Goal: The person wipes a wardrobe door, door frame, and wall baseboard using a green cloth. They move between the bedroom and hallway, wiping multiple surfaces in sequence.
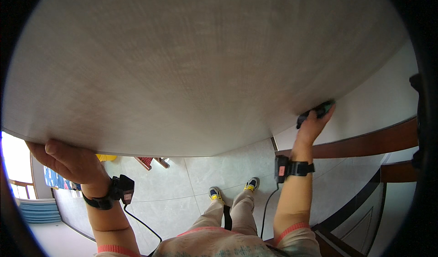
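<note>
A broad grey-brown panel with a fine grain (205, 72) fills the upper part of the view, close before me. At the lower left, my left hand (70, 159) rests on the panel's edge, with its fingertips partly hidden. On the right, my right hand (314, 125) grips a dark object with a greenish part (316, 113), held against the panel near where it meets a pale wall. Blur and my fingers keep that object's kind unclear. Both wrists carry black strapped devices with cables.
Below lies a grey tiled floor (164, 185) with my feet on it. A dark wood trim (362, 144) runs along the right wall. Wooden legs with red fabric (145, 162) and a yellow object (106, 157) show under the panel edge. Blue folded cloth (39, 210) hangs at the far left.
</note>
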Tool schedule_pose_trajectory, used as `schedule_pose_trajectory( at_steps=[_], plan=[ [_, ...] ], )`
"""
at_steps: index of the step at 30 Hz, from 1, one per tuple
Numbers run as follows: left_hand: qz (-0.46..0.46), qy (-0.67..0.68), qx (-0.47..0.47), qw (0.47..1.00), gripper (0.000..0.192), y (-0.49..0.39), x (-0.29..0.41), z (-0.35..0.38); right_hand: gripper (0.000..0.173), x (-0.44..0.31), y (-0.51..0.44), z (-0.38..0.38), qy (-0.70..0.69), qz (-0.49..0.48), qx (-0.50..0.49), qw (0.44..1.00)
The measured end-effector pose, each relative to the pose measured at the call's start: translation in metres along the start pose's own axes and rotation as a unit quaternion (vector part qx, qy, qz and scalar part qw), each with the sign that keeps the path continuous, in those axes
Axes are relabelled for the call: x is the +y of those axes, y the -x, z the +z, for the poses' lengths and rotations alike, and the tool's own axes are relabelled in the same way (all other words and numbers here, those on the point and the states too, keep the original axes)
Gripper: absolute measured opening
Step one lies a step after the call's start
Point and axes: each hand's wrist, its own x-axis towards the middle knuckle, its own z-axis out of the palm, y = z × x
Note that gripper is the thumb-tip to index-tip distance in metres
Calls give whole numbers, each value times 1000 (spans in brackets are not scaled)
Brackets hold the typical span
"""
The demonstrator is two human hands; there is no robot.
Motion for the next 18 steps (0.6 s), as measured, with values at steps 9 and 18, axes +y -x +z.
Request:
schedule_pose_trajectory(
  at_steps=[9,18],
  plan=[
    [-8,-8,8,1000,71,0,2,2,70,71,29,1,-147,284,-5,947],
    [-1,11,0,1000,72,0,3,6,56,97,180,61,-298,532,-8,793]
  ],
)
